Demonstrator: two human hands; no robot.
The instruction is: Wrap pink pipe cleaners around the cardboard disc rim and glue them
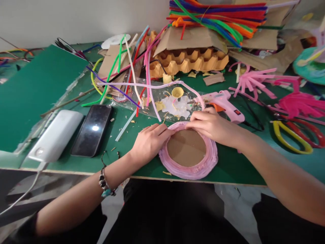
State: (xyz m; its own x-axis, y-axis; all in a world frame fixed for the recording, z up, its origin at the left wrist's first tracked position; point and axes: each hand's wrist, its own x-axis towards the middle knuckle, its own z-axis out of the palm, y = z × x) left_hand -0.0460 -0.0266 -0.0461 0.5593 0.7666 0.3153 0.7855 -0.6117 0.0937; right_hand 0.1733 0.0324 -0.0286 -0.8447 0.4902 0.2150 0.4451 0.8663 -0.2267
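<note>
A round cardboard disc [186, 148] lies near the table's front edge, its rim ringed with coils of pink and lilac pipe cleaner [188, 172]. On the upper left of this ring, my left hand [149, 141] is closed, fingertips pressed on the coils. My right hand [213, 126] pinches at the top right of the ring. From behind its fingers a long pink pipe cleaner [194, 92] rises and bends away to the left. The fingertips of both hands are partly hidden. Just beyond my right hand lies a pink glue gun [226, 105].
A phone [91, 130] and a white power bank [57, 135] lie to the left. Loose pipe cleaners [120, 56], an egg carton [188, 61] and a coloured pipe-cleaner bundle [218, 18] are at the back. Scissors [291, 137] and pink pipe-cleaner clusters [297, 101] lie right.
</note>
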